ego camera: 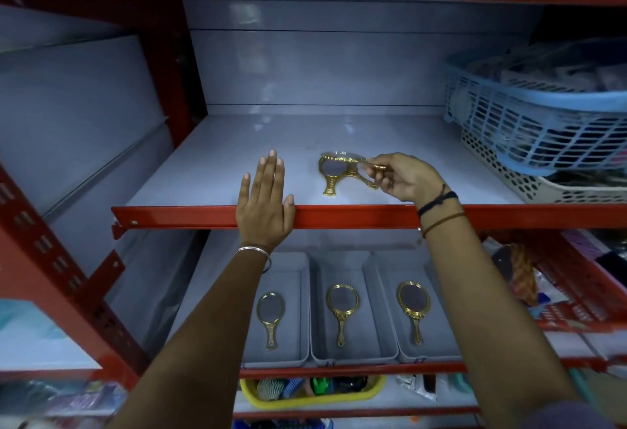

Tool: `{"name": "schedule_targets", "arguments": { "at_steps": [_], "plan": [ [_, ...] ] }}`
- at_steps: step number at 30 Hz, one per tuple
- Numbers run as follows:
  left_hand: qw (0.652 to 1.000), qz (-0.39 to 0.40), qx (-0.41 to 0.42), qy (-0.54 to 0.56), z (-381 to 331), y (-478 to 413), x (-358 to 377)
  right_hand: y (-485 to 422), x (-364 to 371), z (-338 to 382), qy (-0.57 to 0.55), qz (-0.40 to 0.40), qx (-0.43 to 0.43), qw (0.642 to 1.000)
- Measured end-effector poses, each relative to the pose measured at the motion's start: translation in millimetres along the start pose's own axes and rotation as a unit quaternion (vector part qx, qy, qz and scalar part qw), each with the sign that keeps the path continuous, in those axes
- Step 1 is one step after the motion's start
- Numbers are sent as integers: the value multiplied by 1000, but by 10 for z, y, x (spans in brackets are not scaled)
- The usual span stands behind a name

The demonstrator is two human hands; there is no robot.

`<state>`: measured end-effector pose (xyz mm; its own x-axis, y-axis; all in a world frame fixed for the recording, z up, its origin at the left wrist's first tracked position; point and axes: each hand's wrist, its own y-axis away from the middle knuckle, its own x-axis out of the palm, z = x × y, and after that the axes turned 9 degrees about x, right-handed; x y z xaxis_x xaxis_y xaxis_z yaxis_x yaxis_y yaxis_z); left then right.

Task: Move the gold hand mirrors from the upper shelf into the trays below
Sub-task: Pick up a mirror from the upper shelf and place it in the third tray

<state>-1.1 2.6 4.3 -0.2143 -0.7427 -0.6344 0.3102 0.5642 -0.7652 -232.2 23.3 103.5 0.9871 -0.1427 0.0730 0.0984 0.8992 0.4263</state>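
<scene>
On the upper shelf (210, 170) lie gold hand mirrors. One mirror (330, 174) rests flat with its handle toward me. My right hand (403, 177) pinches the handle of a second gold mirror (346, 158), lifted edge-on just above the shelf; another gold handle (368, 182) shows beneath it. My left hand (266, 201) lies flat and open on the shelf's red front edge. Below stand three grey trays, left (298, 293), middle (369, 293) and right (437, 337), each holding one gold mirror (270, 316), (342, 306), (414, 306).
A blue basket (529, 123) stacked on a beige one (529, 187) fills the right of the upper shelf. Red uprights (176, 65) frame the bay. A yellow tray (312, 394) of combs sits on the shelf under the trays; packaged goods crowd the right.
</scene>
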Motion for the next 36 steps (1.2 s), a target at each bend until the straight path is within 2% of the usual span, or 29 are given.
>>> {"name": "schedule_targets", "arguments": {
  "at_steps": [7,10,13,20,23,28,32,34,36],
  "plan": [
    [1000,8,-4,0,-15,12,-27,824,-374,-484,-9,47,-60,997],
    [1000,15,-4,2,-21,18,-48,1074,-578,-932,22,68,-31,997],
    [1000,17,-7,10,-36,28,-40,1143,-882,-1499,40,67,38,996],
    [1000,14,-21,15,-55,35,-13,660,-1327,-2448,15,-36,157,987],
    [1000,3,-20,9,-53,32,4,210,-1401,-2645,26,-81,174,981],
    [999,-21,-20,-15,-24,21,76,-359,-1457,-2876,173,-159,220,947],
    [999,-38,-19,-28,-16,24,128,-569,-1427,-2973,221,-201,227,927],
    [998,-44,-18,-32,-15,25,141,-622,-1433,-2994,277,-230,237,902],
    [998,-47,-20,-31,-24,27,135,-628,-1420,-2994,254,-235,237,908]
  ]
}}
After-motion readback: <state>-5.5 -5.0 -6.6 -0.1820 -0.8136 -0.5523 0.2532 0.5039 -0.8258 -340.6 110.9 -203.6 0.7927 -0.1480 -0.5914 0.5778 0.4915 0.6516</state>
